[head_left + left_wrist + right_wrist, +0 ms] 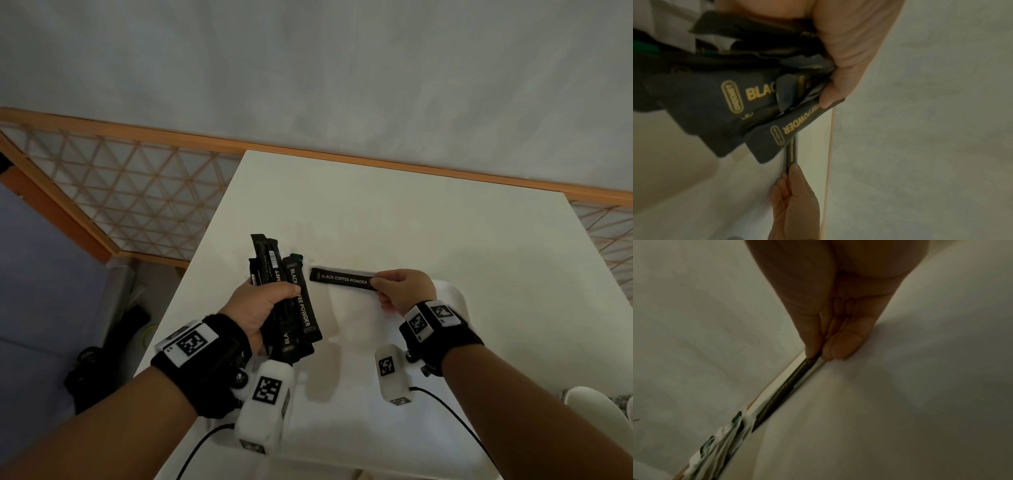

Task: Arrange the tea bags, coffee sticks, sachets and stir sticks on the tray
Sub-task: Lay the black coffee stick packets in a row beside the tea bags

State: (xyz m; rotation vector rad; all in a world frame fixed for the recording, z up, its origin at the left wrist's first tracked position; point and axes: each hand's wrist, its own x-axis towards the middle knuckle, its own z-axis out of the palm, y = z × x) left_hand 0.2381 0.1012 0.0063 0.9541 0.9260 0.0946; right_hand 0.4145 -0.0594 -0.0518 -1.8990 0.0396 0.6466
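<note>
My left hand grips the bundle of coffee sticks at centre frame, keeping the stock together; my right hand pinches one stick by its end, flat above the tabletop, probably to lay it down; no tray clearly shows.

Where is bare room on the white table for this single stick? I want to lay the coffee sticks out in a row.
Free: the far half of the white table, between the black coffee stick pinched by the right hand and the wooden rail. Also the right side, beyond that hand. Crowded: the near-left, where the left hand grips a bundle of black coffee sticks.
</note>
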